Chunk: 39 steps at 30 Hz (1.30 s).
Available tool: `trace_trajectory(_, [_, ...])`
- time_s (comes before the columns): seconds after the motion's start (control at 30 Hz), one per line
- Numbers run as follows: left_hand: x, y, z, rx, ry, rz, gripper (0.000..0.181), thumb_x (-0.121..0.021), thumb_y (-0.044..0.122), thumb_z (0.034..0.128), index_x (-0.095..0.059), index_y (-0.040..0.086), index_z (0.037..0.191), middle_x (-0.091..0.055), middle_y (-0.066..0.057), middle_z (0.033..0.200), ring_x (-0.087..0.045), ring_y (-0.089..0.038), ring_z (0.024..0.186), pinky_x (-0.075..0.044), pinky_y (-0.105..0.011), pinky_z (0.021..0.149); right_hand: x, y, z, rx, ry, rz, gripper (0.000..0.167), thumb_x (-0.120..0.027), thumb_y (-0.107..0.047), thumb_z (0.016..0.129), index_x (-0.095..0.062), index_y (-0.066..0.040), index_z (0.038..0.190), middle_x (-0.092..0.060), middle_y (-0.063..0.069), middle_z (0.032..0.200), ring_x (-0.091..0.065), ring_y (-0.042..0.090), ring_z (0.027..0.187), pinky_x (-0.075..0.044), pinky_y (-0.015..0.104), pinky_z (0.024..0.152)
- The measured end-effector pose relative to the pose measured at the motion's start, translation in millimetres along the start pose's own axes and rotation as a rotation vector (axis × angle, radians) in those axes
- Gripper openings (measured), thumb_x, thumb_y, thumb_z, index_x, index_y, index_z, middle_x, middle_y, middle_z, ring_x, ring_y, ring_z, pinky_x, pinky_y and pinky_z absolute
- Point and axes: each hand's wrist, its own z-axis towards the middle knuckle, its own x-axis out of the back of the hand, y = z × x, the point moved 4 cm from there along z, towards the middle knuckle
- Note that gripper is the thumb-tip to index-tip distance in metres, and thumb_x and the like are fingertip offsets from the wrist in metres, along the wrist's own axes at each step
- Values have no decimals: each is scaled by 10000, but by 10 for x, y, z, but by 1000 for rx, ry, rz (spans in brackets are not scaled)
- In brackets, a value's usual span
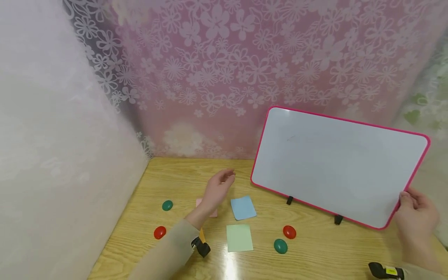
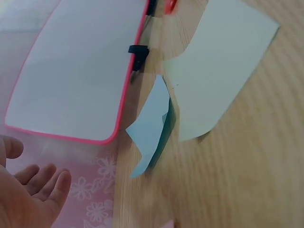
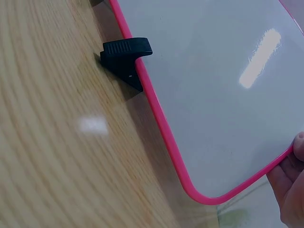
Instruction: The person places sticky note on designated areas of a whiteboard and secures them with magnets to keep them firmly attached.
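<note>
A whiteboard (image 1: pixel 336 163) with a pink frame stands tilted at the right back of the table, on black clip feet (image 3: pixel 124 57). Its right edge is pinched between the thumb and fingers of my right hand (image 1: pixel 416 212). My left hand (image 1: pixel 218 186) hovers left of the board with nothing in it, fingers loosely bent and apart from the frame. Below it lie a blue sticky note (image 1: pixel 243 208) and a pale green sticky note (image 1: pixel 239 238); in the left wrist view their edges curl up. My left wrist partly covers a pink sticky note (image 1: pixel 214 213).
Red magnets (image 1: pixel 160 232) and green magnets (image 1: pixel 167 205) lie at the left; another red magnet (image 1: pixel 289 232) and green magnet (image 1: pixel 280 246) sit before the board. An orange note (image 1: pixel 202 235) shows beside my left sleeve. Flowered pink cloth (image 1: pixel 210 77) hangs behind the table.
</note>
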Motion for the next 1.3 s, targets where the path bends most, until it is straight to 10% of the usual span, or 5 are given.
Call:
trace_trajectory(0.27, [-163,13,465,-22,54,87,461,-598,237,1119,-575,24,1527,-648,-85,1472,-639,-268,1304,-533,-417,1075,-292,-93,-44,-2,-105,37,171,-583,-168,1101,-690,-296,1134,-626,-250,859,-586,-89,808,-472,48,626])
trace_trajectory(0.57, [-118,-34,756,16,142,117,424,-614,206,1113,-615,12,1490,-717,-111,1299,-665,-253,1135,-575,-395,985,-715,-158,-83,46,-172,-53,227,-578,-232,1111,-707,-167,1286,-618,-262,863,-596,-78,792,-479,68,630])
trace_trajectory(1.3, [327,-183,829,98,260,-5,296,-737,111,1029,-761,28,1312,-762,-142,1254,-750,-277,1096,-629,-396,884,-1230,-332,-137,159,-176,-131,378,-535,-171,1121,-642,-22,1452,-694,-152,1038,-597,-77,909,-463,87,761])
